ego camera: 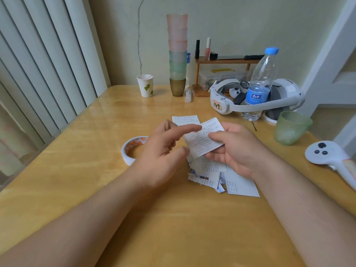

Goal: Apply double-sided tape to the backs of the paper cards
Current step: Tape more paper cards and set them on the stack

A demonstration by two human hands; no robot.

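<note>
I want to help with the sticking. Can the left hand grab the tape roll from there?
Probably yes. The left hand is open and holds nothing, and the tape roll lies right beside it on the table, with nothing between.

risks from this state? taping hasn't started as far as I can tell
1. The right hand grips one paper card printed side up; tape could land on the front unless it is flipped.
2. The tape roll lies partly behind the left hand, awkward to reach.
3. The loose card pile lies under both wrists; a sweep may scatter it.
</note>
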